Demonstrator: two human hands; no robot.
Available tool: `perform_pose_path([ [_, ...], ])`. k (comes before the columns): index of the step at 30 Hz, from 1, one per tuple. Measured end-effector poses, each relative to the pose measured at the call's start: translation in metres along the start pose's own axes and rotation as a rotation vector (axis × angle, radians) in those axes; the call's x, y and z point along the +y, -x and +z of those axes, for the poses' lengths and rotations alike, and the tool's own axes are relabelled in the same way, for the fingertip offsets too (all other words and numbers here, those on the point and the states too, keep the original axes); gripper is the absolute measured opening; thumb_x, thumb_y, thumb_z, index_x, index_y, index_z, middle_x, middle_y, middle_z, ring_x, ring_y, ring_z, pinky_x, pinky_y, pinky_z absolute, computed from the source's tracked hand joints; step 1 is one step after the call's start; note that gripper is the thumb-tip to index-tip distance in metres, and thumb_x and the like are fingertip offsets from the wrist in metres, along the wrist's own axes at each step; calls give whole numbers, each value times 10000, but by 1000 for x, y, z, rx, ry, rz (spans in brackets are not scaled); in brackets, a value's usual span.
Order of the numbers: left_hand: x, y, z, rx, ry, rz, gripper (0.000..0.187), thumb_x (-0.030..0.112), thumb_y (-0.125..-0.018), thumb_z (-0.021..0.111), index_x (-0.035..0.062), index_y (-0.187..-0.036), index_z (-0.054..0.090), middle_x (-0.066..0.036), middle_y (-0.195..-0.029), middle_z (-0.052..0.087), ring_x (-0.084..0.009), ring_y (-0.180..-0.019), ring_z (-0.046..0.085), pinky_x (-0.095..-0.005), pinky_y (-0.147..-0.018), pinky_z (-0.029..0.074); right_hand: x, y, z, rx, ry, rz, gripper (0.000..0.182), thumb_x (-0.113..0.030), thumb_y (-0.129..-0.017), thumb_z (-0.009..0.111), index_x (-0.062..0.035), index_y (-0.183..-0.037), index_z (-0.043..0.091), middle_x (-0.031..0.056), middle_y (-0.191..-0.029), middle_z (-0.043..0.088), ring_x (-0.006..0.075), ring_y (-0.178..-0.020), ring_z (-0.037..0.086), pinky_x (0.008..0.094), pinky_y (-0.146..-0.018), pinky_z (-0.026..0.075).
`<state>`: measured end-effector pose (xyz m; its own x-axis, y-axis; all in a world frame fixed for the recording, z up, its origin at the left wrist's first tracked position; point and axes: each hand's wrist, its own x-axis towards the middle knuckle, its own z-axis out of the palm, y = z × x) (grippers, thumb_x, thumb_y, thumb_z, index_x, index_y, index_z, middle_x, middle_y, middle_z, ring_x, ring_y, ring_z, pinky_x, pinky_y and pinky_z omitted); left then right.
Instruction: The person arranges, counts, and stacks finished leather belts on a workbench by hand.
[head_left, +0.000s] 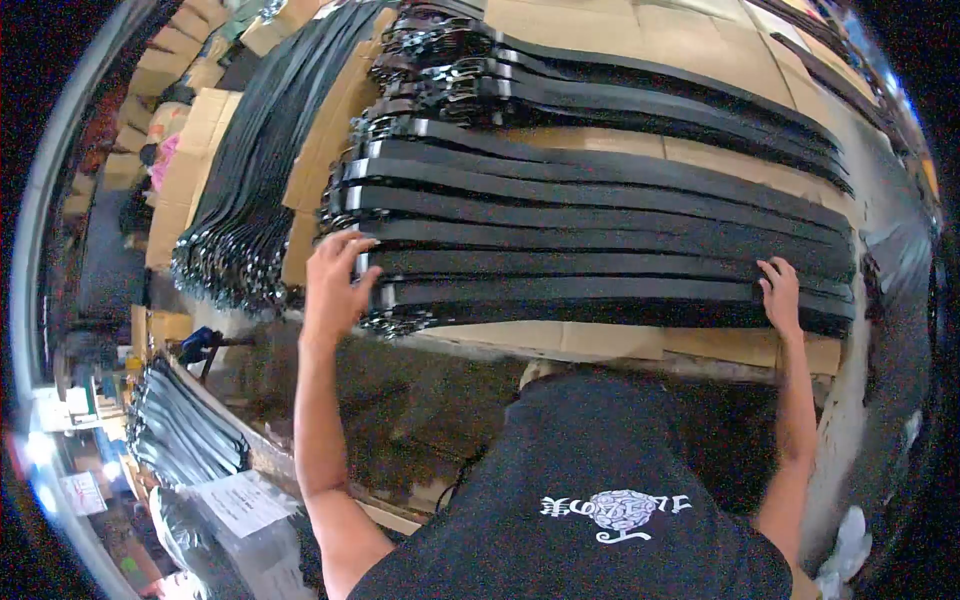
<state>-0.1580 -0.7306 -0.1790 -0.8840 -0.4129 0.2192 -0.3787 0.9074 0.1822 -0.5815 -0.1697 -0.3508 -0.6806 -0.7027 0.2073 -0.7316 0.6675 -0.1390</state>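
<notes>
Black belts with shiny metal buckles lie side by side in layered rows, buckle ends toward the left. At the buckle ends of the near rows is my left hand, its fingers and thumb curved around the end of one belt. My right hand rests toward the other end of the same rows, fingers apart and bent, touching the belts near their tips. The exact contact under its fingertips is hidden.
Cardboard lies beneath the belts. Another bundle of belts lies at the upper left beside upright cardboard. More dark strips and a plastic-wrapped package with a paper label are at the lower left.
</notes>
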Motion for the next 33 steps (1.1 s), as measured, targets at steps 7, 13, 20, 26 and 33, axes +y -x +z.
perform_pose_path([
  [7,34,9,81,-46,-231,258,271,189,-777,659,126,-1040,657,-23,-1127,583,-247,-1123,471,-408,-937,352,-25,-1,8,65,-112,-75,278,-19,-764,598,-93,-1023,667,146,-1067,572,338,-1041,511,415,-908,430],
  [13,32,8,81,11,-260,250,196,157,-793,636,112,-981,671,-55,-1113,579,-273,-1124,473,-430,-946,351,-19,18,16,262,210,341,496,-508,-766,651,-101,-1048,663,151,-1089,555,341,-1055,487,469,-900,371],
  [20,78,6,88,-24,-239,218,337,235,-826,621,67,-1118,617,-124,-1248,512,-316,-1242,400,-448,-1036,282,-37,23,33,224,206,528,544,-505,-855,537,-131,-1250,562,213,-1360,407,418,-1316,276,585,-1076,172],
  [26,56,17,45,380,-513,-54,446,307,-858,629,46,-1210,544,-170,-1265,510,-360,-1201,451,-493,-1013,331,-22,36,41,356,209,781,599,-534,-873,486,-144,-1328,495,214,-1417,352,412,-1344,248,586,-1091,129],
  [33,-14,36,86,196,-556,-425,715,595,-895,434,83,-1393,395,-210,-1335,464,-359,-1201,472,-481,-978,386,-9,46,63,438,210,863,631,-531,-882,465,-136,-1373,432,195,-1477,267,404,-1373,196,587,-1095,135],
])
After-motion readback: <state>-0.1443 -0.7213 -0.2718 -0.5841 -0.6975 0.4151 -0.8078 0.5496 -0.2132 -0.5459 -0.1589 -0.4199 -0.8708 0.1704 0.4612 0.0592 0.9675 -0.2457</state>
